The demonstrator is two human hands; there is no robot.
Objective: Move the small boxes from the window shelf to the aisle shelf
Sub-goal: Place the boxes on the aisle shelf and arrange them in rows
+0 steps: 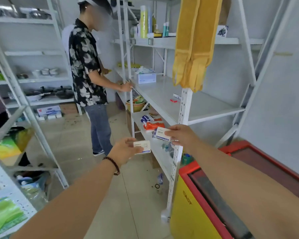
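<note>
- Left hand pinching one small box, right hand another box.
- Light, stiff cardboard probably; edge grips suit.

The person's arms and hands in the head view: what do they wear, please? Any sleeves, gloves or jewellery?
Both forearms are bare as far as the picture shows; no sleeve is in view. Neither hand wears a glove. The left hand has a bracelet of dark round beads on its wrist. The right hand has no watch or band on its wrist, and I can see no rings on either hand.
</note>
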